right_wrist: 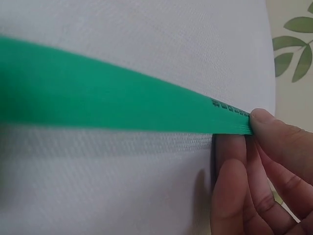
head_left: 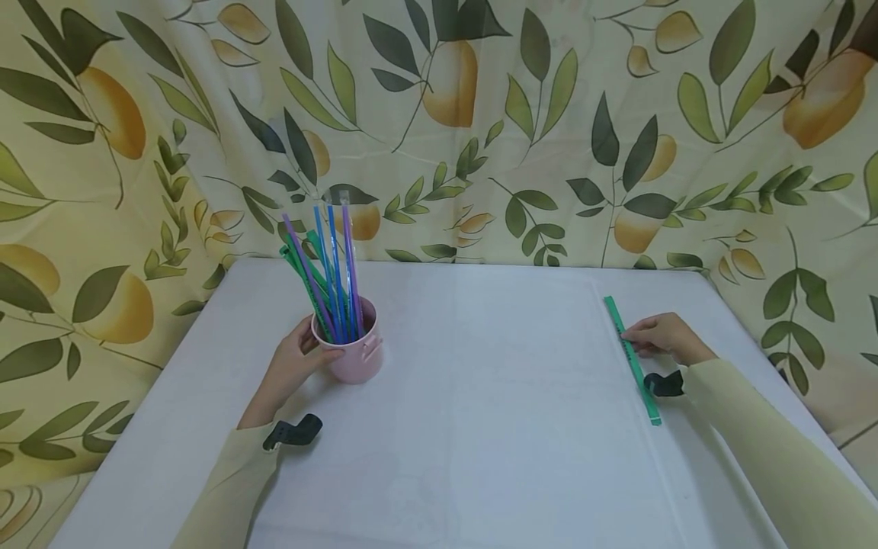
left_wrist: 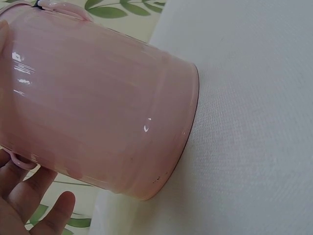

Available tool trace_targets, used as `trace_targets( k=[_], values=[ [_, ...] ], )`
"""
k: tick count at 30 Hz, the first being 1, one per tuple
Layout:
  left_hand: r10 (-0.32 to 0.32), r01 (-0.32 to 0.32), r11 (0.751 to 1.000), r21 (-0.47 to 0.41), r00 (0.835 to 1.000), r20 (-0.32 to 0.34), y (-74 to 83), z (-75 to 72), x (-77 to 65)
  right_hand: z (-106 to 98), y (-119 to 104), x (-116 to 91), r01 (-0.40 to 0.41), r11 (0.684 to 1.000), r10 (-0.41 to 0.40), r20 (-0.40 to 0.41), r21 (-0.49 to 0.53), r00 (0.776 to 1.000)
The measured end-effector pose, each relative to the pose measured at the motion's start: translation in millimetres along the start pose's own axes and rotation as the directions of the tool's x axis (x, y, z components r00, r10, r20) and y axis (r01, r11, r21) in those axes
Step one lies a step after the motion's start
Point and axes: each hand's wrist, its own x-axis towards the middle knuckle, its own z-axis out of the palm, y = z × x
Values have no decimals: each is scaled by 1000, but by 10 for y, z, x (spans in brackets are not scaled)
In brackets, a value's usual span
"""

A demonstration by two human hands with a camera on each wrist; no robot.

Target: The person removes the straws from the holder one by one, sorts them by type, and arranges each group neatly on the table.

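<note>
To the right of the cup (head_left: 357, 367), well apart, a flat, smooth green strip (head_left: 638, 375) with dark marks is pinched between thumb and fingers by the right grip (head_left: 668, 339), perhaps so it won't slip. The shiny, round pink cup is held at its side by the left grip (head_left: 291, 362), maybe to stop tipping. Thin green, blue and purple sticks (head_left: 336, 267) are propped inside it. Behind the cup, leafy cloth (head_left: 466, 206) is seen past the white counter (head_left: 480, 381).
</note>
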Motion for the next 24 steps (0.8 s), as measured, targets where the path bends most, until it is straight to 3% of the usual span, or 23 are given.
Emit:
trace_targets(
  k=[13, 21, 24],
  values=[
    [-7, 7, 1000, -11, 1000, 3, 48, -3, -31, 0, -17, 8, 4, 1000, -4, 12, -20, 1000],
    [-12, 12, 1000, 5, 1000, 5, 54, -4, -24, -77, -28, 17, -3, 999, 6, 69, -43, 998],
    [13, -13, 1000, -6, 1000, 7, 47, -4, -28, -117, -44, 27, -28, 999, 31, 94, -40, 995]
  ],
)
